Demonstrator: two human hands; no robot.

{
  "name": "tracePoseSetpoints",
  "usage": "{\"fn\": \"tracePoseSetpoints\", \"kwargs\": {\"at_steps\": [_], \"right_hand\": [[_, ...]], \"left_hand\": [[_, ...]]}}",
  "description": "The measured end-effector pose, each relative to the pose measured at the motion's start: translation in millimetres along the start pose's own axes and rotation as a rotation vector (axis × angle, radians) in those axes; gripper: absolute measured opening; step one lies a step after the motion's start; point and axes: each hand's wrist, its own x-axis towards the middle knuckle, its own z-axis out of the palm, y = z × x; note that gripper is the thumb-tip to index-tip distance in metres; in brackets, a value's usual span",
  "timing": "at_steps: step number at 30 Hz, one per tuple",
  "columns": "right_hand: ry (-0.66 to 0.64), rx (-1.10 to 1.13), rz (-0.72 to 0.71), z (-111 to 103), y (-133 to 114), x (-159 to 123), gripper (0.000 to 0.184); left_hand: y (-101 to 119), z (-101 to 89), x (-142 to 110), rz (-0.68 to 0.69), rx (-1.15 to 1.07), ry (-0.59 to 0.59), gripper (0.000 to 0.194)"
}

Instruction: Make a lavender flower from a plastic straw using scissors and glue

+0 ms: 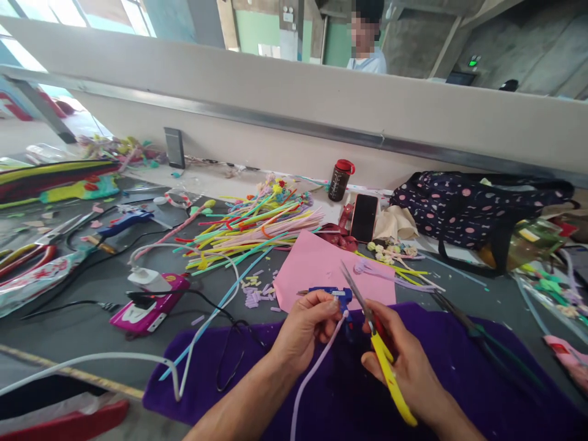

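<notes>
My left hand (307, 327) is closed, finger and thumb pinching near the top of a lilac pipe cleaner (313, 370). The stem's lower part curves down toward me. My right hand (407, 355) is wrapped around scissors (388, 381) with yellow and red handles. Their blades point up and away, a little right of the pipe cleaner. Just behind my left fingers lies a blue glue gun (342, 294), partly hidden by the hand. It rests over a pink sheet (301, 266) and the purple cloth (202, 355) beneath my hands.
A bundle of colored pipe cleaners (257, 229) lies behind. Small lilac cut pieces (255, 298) are scattered left, near a magenta power strip (151, 309) with cables. Behind the pink sheet are a phone (365, 217), a bottle (339, 184) and a patterned bag (468, 211). Dark-handled scissors (475, 331) lie right.
</notes>
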Motion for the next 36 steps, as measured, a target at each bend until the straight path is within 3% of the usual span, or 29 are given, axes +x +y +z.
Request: {"fn": "tracePoseSetpoints", "kwargs": {"at_steps": [9, 19, 29, 36], "right_hand": [[0.009, -0.364, -0.183, 8.7, 6.4, 2.7, 0.065], [0.081, -0.451, -0.374, 7.1, 25.7, 4.9, 0.061], [0.067, -0.484, -0.385, 4.3, 36.4, 3.0, 0.062], [0.058, -0.433, -0.323, 3.2, 19.1, 3.5, 0.06]], "left_hand": [[0.8, -1.4, -2.5, 0.075, -0.039, 0.032, 0.007], [1.2, -5.2, -2.5, 0.176, 0.101, 0.078, 0.003], [6.4, -6.1, -2.5, 0.233, 0.254, 0.081, 0.009], [7.8, -9.6, -1.6, 0.243, 0.27, 0.075, 0.01]]}}
